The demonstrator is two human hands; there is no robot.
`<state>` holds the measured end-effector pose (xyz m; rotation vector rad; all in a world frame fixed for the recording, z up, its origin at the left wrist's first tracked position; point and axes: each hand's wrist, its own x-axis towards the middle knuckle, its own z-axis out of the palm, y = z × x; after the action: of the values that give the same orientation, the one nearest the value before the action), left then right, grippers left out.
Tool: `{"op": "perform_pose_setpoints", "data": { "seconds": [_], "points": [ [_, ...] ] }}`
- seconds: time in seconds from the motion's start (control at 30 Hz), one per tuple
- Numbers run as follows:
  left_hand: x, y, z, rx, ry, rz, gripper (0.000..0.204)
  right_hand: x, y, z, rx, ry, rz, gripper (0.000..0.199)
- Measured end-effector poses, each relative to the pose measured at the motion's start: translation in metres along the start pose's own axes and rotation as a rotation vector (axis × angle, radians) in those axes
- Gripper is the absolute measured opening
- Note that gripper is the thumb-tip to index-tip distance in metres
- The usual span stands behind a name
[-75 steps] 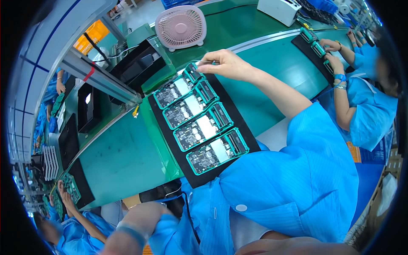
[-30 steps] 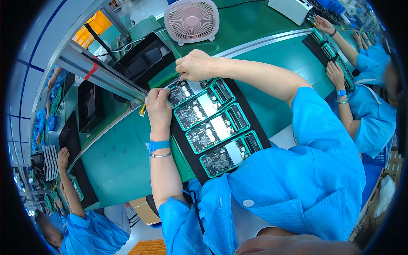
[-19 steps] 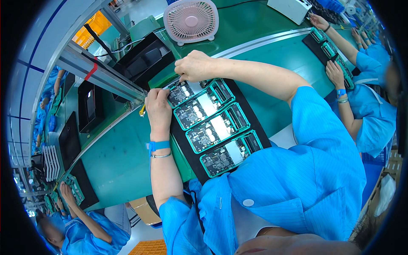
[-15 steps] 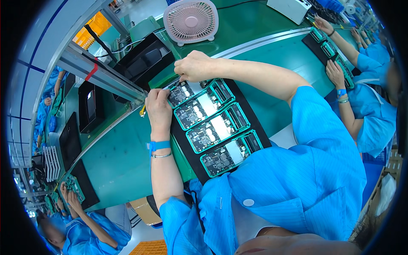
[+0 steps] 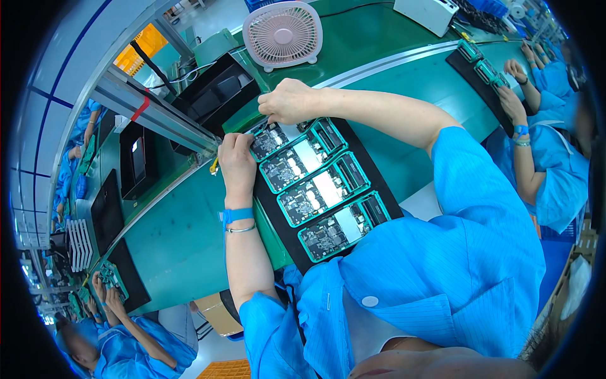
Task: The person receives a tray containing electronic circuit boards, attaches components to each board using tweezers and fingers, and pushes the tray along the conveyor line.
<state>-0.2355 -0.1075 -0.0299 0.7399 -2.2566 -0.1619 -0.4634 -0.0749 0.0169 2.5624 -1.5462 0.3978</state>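
The circuit board (image 5: 273, 140) at the far end of the black tray (image 5: 372, 170) is the one both hands are working on; it sits in a teal frame, the last of four such boards laid in a row along the tray, which rests on the green conveyor belt (image 5: 183, 234) straight in front of the person. The right hand (image 5: 291, 101) reaches over from the right with its fingers curled and drawn together at the board's far edge, seeming to pinch something small that is hidden under the fingertips, so what it grips cannot be told. The left hand (image 5: 237, 158) rests on the near left corner of the same board, fingers bent and pressing down; a yellow bit (image 5: 214, 167) shows just beside its knuckles. Two and a half seconds ago only the right hand was at the tray and the left arm hung low out of the work; by one second ago the left hand had come up to the board, and since then both hands have kept almost the same pose, with only slight shifts of the fingers. A pink fan (image 5: 283, 33) stands on the bench beyond the tray. To the right, another person's hands (image 5: 512, 101) are at a second tray on the belt.
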Motion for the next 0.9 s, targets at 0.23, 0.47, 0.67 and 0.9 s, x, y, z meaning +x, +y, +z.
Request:
{"op": "perform_pose_setpoints", "data": {
  "seconds": [0.23,0.47,0.67,0.9],
  "points": [
    [0.003,-0.004,0.002,-0.005,0.001,0.054,0.012,0.000,0.000,0.002,0.031,-0.001,0.018,0.018],
    [0.008,-0.009,-0.002,-0.033,-0.086,0.092,0.009,0.005,-0.004,-0.005,-0.012,-0.133,0.074,0.020],
    [-0.017,0.010,-0.014,-0.127,0.002,0.030,0.011,-0.015,-0.009,-0.010,0.034,0.008,0.033,0.023],
    [-0.052,0.039,-0.024,-0.153,0.029,-0.058,0.013,-0.049,-0.040,-0.018,0.129,0.086,-0.026,0.023]
  ]
}}
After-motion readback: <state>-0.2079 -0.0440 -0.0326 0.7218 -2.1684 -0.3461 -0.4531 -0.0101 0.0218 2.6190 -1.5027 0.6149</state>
